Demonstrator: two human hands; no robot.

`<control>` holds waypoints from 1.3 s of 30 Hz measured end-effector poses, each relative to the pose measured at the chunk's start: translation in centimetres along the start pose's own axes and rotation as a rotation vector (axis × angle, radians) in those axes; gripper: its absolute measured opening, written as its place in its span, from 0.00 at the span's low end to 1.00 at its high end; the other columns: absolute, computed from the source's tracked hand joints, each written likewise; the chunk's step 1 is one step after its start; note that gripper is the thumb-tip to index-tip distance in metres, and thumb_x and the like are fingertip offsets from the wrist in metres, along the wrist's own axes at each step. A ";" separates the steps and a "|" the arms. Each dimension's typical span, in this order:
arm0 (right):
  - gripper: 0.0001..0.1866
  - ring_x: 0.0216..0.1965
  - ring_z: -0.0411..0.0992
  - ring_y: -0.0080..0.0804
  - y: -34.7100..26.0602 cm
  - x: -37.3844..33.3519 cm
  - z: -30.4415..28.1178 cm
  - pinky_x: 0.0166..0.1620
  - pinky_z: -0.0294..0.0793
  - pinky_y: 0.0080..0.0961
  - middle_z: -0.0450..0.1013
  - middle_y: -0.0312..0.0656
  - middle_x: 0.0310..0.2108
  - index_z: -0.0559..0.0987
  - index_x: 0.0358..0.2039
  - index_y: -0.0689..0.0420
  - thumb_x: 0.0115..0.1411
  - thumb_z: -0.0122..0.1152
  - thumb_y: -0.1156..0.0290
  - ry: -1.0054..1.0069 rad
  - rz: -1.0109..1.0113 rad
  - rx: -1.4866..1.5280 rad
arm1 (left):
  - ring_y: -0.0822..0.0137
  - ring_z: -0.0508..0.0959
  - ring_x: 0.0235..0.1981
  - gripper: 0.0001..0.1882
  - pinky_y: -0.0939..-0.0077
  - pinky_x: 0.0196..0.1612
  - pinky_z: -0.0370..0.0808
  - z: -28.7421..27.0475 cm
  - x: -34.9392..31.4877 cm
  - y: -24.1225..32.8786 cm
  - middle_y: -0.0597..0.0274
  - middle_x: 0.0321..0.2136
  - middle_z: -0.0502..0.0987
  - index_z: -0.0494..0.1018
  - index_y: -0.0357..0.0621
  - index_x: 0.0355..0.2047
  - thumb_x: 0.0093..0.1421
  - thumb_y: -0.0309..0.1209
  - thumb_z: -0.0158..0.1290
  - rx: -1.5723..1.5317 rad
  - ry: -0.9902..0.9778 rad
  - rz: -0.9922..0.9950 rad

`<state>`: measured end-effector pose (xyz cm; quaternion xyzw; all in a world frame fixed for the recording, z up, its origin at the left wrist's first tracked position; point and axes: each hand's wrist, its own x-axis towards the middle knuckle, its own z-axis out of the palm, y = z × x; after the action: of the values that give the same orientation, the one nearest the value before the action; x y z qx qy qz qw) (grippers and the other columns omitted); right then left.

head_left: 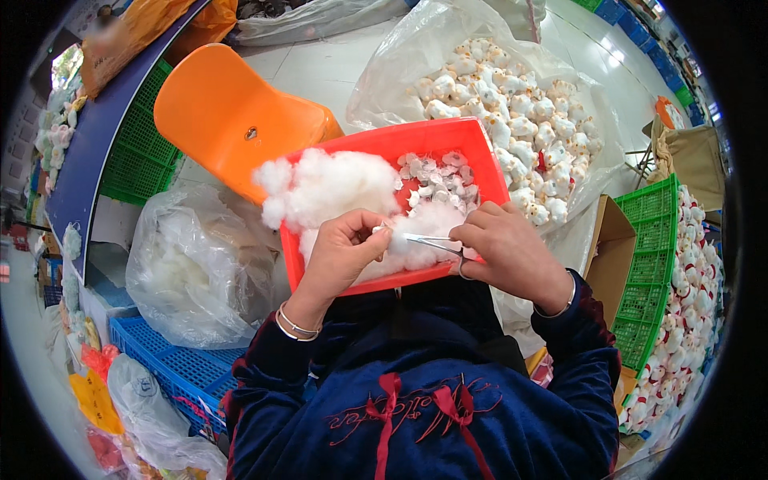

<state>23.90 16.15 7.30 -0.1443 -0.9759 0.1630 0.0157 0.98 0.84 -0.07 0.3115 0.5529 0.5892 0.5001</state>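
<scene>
Crowded workshop floor: left hand (344, 252) pinches a small white toy skin (382, 230); right hand (512, 252) grips tweezers (432, 240), stuffing underway; next, push fibrefill (328, 188) deeper.

One red tray (480, 152) at twelve o'clock, one orange chair (232, 112) at eleven, two green crates, one blue crate (180, 368) at seven.
</scene>
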 end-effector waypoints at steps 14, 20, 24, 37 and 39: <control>0.19 0.44 0.72 0.41 0.3 -0.5 -1.2 0.48 0.68 0.39 0.75 0.39 0.36 0.81 0.40 0.53 0.47 0.76 0.64 0.049 0.026 -0.053 | 0.78 0.77 0.29 0.08 0.83 0.35 0.75 0.4 0.6 -0.3 0.66 0.30 0.80 0.81 0.35 0.42 0.68 0.27 0.60 -0.096 0.050 0.036; 0.19 0.44 0.73 0.44 1.1 -0.1 0.4 0.47 0.71 0.40 0.76 0.42 0.37 0.82 0.41 0.54 0.49 0.75 0.64 -0.004 0.002 0.089 | 0.76 0.77 0.28 0.06 0.80 0.35 0.76 0.3 0.2 -0.1 0.65 0.31 0.81 0.80 0.36 0.41 0.68 0.26 0.58 0.024 0.048 -0.059; 0.28 0.49 0.76 0.42 2.7 0.2 -0.2 0.51 0.73 0.38 0.78 0.44 0.45 0.80 0.50 0.57 0.49 0.78 0.64 0.105 0.125 0.448 | 0.77 0.73 0.26 0.05 0.79 0.33 0.73 -0.1 0.8 -1.2 0.67 0.29 0.79 0.78 0.39 0.42 0.70 0.27 0.55 -0.276 0.121 -0.037; 0.16 0.34 0.71 0.27 4.7 3.4 5.8 0.39 0.73 0.26 0.73 0.38 0.33 0.78 0.46 0.63 0.55 0.63 0.80 0.223 0.387 0.930 | 0.77 0.71 0.27 0.06 0.76 0.34 0.72 -0.7 0.6 -1.2 0.67 0.33 0.79 0.77 0.42 0.44 0.71 0.27 0.52 -0.482 0.181 0.015; 0.19 0.38 0.74 0.37 5.4 2.8 4.4 0.44 0.75 0.31 0.74 0.44 0.35 0.78 0.46 0.62 0.53 0.67 0.77 0.168 0.457 0.656 | 0.77 0.72 0.27 0.06 0.76 0.34 0.72 -0.8 0.4 -1.0 0.67 0.33 0.79 0.77 0.42 0.44 0.71 0.27 0.52 -0.475 0.208 0.019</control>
<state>22.39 20.44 1.35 -0.3575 -0.8103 0.4525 0.1039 0.37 0.83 -1.29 0.1283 0.4446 0.7360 0.4942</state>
